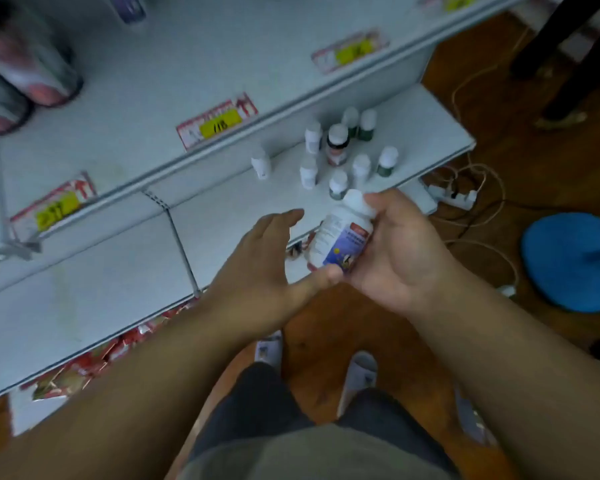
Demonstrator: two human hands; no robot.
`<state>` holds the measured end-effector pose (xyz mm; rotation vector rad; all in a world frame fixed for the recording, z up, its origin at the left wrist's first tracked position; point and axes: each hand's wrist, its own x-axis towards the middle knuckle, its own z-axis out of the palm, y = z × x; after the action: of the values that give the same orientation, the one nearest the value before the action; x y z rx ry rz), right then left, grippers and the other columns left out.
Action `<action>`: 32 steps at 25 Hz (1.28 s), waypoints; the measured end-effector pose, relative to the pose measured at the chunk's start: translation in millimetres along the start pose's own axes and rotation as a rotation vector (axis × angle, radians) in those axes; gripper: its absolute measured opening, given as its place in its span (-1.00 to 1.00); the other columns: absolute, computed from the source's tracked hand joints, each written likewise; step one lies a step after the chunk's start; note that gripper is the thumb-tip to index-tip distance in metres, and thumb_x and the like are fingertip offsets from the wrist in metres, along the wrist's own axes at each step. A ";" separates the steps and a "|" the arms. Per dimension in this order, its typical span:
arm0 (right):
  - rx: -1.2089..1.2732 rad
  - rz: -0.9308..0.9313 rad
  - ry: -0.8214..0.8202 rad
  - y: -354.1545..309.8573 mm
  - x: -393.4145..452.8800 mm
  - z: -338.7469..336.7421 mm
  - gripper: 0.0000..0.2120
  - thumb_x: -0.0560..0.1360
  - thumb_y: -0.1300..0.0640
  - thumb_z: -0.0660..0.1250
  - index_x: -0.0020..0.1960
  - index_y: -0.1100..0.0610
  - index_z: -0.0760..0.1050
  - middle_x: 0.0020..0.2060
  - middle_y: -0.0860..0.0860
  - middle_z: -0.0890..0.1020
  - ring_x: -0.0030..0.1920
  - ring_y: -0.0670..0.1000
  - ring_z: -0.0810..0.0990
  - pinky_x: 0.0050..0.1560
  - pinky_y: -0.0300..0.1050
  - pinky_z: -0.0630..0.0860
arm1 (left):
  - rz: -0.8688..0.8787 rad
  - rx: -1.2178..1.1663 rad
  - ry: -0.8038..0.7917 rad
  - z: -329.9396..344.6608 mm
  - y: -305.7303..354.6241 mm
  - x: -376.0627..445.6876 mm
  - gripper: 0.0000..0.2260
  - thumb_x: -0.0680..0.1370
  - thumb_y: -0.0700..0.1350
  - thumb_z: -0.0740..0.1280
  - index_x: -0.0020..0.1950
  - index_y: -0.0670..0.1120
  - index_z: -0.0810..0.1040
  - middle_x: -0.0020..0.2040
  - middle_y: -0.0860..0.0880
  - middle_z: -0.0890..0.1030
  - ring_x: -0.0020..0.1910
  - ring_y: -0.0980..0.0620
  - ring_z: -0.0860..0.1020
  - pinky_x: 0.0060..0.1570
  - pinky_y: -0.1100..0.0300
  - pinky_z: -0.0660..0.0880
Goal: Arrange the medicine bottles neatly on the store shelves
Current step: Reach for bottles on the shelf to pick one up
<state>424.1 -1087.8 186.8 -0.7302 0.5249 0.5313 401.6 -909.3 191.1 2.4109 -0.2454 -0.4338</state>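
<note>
My right hand (pixel 400 251) grips a large white medicine bottle (pixel 340 235) with a purple and red label, held tilted above the front edge of the lower white shelf (pixel 222 209). My left hand (pixel 267 265) is beside it with relaxed fingers, and its thumb tip touches the bottle's base. Behind the hands, several small white-capped bottles (pixel 340 150) stand in a loose cluster on the lower shelf. One small white bottle (pixel 261 164) stands apart to their left.
An upper shelf (pixel 153 81) carries yellow price tags (pixel 219 124) along its front and dark blurred containers (pixel 28 64) at far left. A power strip with tangled cables (pixel 458 197) lies on the wooden floor, next to a blue round stool (pixel 572 261). Red packets (pixel 84 368) sit under the shelf.
</note>
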 end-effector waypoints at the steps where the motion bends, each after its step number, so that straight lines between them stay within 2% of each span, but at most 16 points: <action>1: -0.064 -0.026 -0.014 -16.5 -19.9 8.0 -0.54 0.59 0.07 0.23 0.39 0.32 0.38 0.28 0.33 0.53 0.26 0.30 0.53 0.24 0.26 0.49 | 0.022 -0.008 0.032 -9.1 17.2 -6.6 -0.13 0.29 0.54 0.12 0.52 0.18 0.15 0.47 0.14 0.28 0.35 0.21 0.34 0.25 0.18 0.39; 2: -0.136 -0.070 -0.013 -33.6 -36.7 17.7 -0.56 0.60 0.11 0.23 0.39 0.33 0.38 0.26 0.33 0.54 0.23 0.29 0.56 0.18 0.25 0.55 | 0.045 0.002 0.067 -19.6 32.9 -9.1 -0.15 0.30 0.54 0.09 0.52 0.20 0.15 0.47 0.15 0.29 0.32 0.24 0.34 0.18 0.24 0.35; 4: -0.245 -0.182 -0.008 -59.2 -54.0 36.6 -0.60 0.57 0.11 0.31 0.34 0.30 0.42 0.21 0.34 0.57 0.16 0.26 0.61 0.08 0.21 0.61 | 0.070 0.019 0.110 -37.7 52.1 -7.5 -0.19 0.34 0.56 0.04 0.52 0.23 0.13 0.47 0.15 0.28 0.32 0.23 0.34 0.14 0.23 0.34; 7: -0.424 -0.340 0.028 -90.9 -62.7 80.2 -0.42 0.28 -0.04 0.50 0.22 0.20 0.51 0.13 0.26 0.63 0.14 0.23 0.64 0.18 0.27 0.56 | 0.099 0.036 0.182 -70.7 70.1 -0.8 -0.20 0.33 0.56 0.00 0.51 0.25 0.11 0.47 0.18 0.26 0.40 0.17 0.29 0.27 0.16 0.32; 9: -0.552 -0.419 0.071 -105.9 -52.9 108.8 -0.30 0.11 -0.14 0.54 0.16 0.17 0.53 -0.01 0.13 0.68 -0.03 0.13 0.69 0.12 0.22 0.57 | 0.108 0.057 0.218 -91.8 69.9 11.6 -0.19 0.33 0.56 0.01 0.52 0.23 0.12 0.47 0.20 0.25 0.42 0.20 0.26 0.29 0.23 0.25; 10: -0.628 -0.448 0.080 -111.9 -44.6 122.2 -0.32 0.11 -0.16 0.55 0.12 0.15 0.52 -0.08 0.08 0.68 -0.11 0.09 0.68 0.02 0.20 0.56 | 0.106 0.066 0.251 -102.5 65.6 19.9 -0.18 0.33 0.56 0.01 0.52 0.21 0.14 0.47 0.19 0.26 0.41 0.19 0.27 0.30 0.24 0.25; 12: -0.753 -0.492 0.101 -119.4 -19.8 141.6 -0.52 0.27 -0.11 0.56 0.05 0.10 0.52 -0.14 0.04 0.67 -0.19 0.06 0.66 -0.08 0.27 0.58 | 0.102 0.110 0.317 -120.3 47.7 40.7 -0.16 0.35 0.57 -0.01 0.51 0.13 0.21 0.45 0.12 0.33 0.38 0.12 0.34 0.32 0.19 0.31; 15: -0.871 -0.587 0.074 -126.2 24.9 166.0 -0.74 0.41 0.02 0.52 0.02 0.03 0.54 -0.10 0.00 0.68 -0.11 0.00 0.67 0.01 0.18 0.61 | -0.008 0.189 0.317 -141.8 17.0 70.3 -0.21 0.41 0.49 0.13 0.52 0.07 0.22 0.46 0.04 0.33 0.40 0.01 0.33 0.38 0.06 0.30; 17: -0.959 -0.638 0.059 -132.7 59.1 186.7 -0.69 0.38 0.01 0.54 0.07 -0.01 0.56 -0.06 -0.07 0.68 -0.04 -0.05 0.66 0.09 0.08 0.61 | -0.073 0.225 0.355 -156.8 -0.2 92.7 -0.24 0.45 0.41 0.24 0.53 0.06 0.19 0.48 0.01 0.31 0.41 -0.03 0.30 0.40 0.02 0.28; 20: -1.154 -0.646 0.039 -143.7 111.0 215.6 -0.66 0.39 -0.01 0.52 0.12 -0.05 0.53 0.00 -0.10 0.64 0.04 -0.03 0.61 0.14 0.07 0.57 | -0.171 0.261 0.486 -176.8 -15.5 124.3 -0.26 0.48 0.33 0.27 0.54 0.01 0.16 0.51 -0.03 0.26 0.45 -0.08 0.26 0.42 -0.04 0.27; 22: -1.288 -0.678 0.003 -152.2 146.1 233.1 -0.69 0.41 -0.01 0.51 0.11 -0.05 0.53 -0.02 -0.08 0.64 0.02 0.00 0.61 0.11 0.09 0.57 | -0.186 0.370 0.611 -189.6 -19.6 144.4 -0.27 0.50 0.29 0.27 0.55 -0.03 0.12 0.55 -0.07 0.18 0.49 -0.12 0.19 0.44 -0.06 0.21; 24: -1.428 -0.715 -0.032 -158.6 177.3 251.3 -0.70 0.40 0.00 0.52 0.08 0.03 0.56 -0.04 0.01 0.67 -0.01 0.06 0.62 0.07 0.10 0.58 | -0.206 0.453 0.689 -201.5 -26.6 162.9 -0.27 0.53 0.23 0.26 0.57 -0.03 0.07 0.59 -0.06 0.04 0.55 -0.11 0.05 0.47 -0.06 0.11; 27: -1.614 -0.761 -0.080 -163.7 211.6 269.3 -0.73 0.39 0.06 0.52 0.00 0.16 0.57 -0.10 0.07 0.67 -0.06 0.10 0.63 -0.01 0.06 0.57 | -0.257 0.490 0.664 -216.0 -37.5 183.1 -0.26 0.56 0.14 0.25 0.60 -0.06 -0.05 0.61 -0.02 -0.10 0.58 0.00 -0.13 0.50 0.00 -0.01; 30: -1.700 -0.777 -0.117 -161.1 231.1 277.8 -0.75 0.38 0.08 0.52 -0.02 0.11 0.52 -0.09 0.05 0.65 -0.05 0.09 0.60 -0.05 0.00 0.53 | -0.291 0.473 0.597 -221.2 -44.8 191.9 -0.23 0.54 0.05 0.27 0.60 -0.09 -0.09 0.62 -0.02 -0.07 0.58 0.03 -0.13 0.50 0.05 0.00; 32: -1.708 -0.784 -0.136 -158.4 243.0 280.2 -0.72 0.41 0.10 0.50 0.05 0.13 0.52 -0.04 0.06 0.64 -0.02 0.08 0.59 -0.07 -0.08 0.47 | -0.306 0.469 0.582 -222.0 -45.5 192.4 -0.23 0.53 0.00 0.28 0.60 -0.09 -0.08 0.61 -0.01 -0.07 0.58 0.03 -0.12 0.49 0.07 0.00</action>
<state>774.8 -917.9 290.6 -2.3531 -0.5337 0.1593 664.9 -799.7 275.2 2.9190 0.3174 0.2378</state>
